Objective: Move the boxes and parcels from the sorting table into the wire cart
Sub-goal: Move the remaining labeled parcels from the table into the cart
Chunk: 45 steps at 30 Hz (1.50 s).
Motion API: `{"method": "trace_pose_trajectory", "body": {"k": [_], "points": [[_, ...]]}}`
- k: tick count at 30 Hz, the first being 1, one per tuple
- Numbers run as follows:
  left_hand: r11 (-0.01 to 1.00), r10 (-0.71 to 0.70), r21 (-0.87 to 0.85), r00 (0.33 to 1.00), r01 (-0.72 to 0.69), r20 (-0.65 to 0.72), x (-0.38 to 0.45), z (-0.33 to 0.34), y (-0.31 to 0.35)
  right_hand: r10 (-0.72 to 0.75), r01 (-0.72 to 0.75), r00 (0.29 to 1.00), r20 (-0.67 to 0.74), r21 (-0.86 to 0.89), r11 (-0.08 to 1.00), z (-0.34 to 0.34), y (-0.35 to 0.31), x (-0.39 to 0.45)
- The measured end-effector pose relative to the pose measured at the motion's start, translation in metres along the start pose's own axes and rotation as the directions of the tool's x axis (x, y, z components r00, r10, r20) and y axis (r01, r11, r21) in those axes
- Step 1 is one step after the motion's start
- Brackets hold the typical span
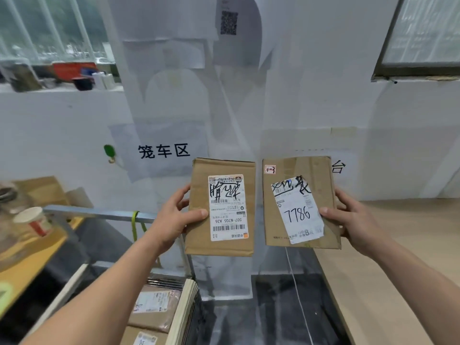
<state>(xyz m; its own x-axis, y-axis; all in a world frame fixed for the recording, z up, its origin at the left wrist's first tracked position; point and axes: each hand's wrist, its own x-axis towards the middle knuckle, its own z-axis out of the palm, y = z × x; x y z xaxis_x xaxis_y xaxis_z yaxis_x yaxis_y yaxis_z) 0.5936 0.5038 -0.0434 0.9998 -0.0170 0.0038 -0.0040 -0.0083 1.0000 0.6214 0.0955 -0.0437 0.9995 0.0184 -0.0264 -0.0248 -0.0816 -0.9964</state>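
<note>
The left hand [174, 215] grips a flat cardboard box [221, 207] by its left edge, thumb across the front beside the white shipping label [227, 207]. The right hand [353, 217] grips a second cardboard box [321, 185] by its right edge, thumb on its torn label marked 7786 [297, 212]. Both boxes are held upright, side by side, apart. At seven o'clock, more parcels [156, 305] lie stacked low. The wooden surface [398, 282] stretches at four o'clock. A paper cup [33, 220] stands at nine o'clock.
</note>
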Motion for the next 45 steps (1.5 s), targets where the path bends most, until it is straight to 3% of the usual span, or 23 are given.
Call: {"method": "trace_pose_trajectory", "body": {"k": [14, 22, 31, 39, 45], "points": [[1.000, 0.010, -0.009, 0.953, -0.013, -0.303, -0.112, -0.119, 0.005, -0.058, 0.049, 0.959, 0.276, 0.040, 0.998, 0.130, -0.024, 0.014], [0.999, 0.018, -0.027, 0.860, -0.036, -0.509, -0.170, -0.140, 0.014, -0.110, 0.090, 0.862, 0.496, 0.064, 0.994, 0.196, -0.035, 0.036], [1.000, 0.019, 0.000, 0.745, -0.026, -0.666, -0.230, -0.142, 0.009, -0.084, 0.039, 0.734, 0.674, 0.082, 0.996, 0.256, -0.030, 0.043], [0.999, 0.007, 0.027, 0.642, 0.021, -0.766, -0.285, -0.127, 0.005, -0.022, -0.037, 0.642, 0.767, 0.059, 0.998, 0.296, -0.018, 0.017], [1.000, -0.015, 0.002, 0.608, 0.026, -0.794, -0.330, -0.132, 0.004, -0.005, -0.062, 0.586, 0.810, 0.052, 0.997, 0.317, -0.017, -0.017]]}}
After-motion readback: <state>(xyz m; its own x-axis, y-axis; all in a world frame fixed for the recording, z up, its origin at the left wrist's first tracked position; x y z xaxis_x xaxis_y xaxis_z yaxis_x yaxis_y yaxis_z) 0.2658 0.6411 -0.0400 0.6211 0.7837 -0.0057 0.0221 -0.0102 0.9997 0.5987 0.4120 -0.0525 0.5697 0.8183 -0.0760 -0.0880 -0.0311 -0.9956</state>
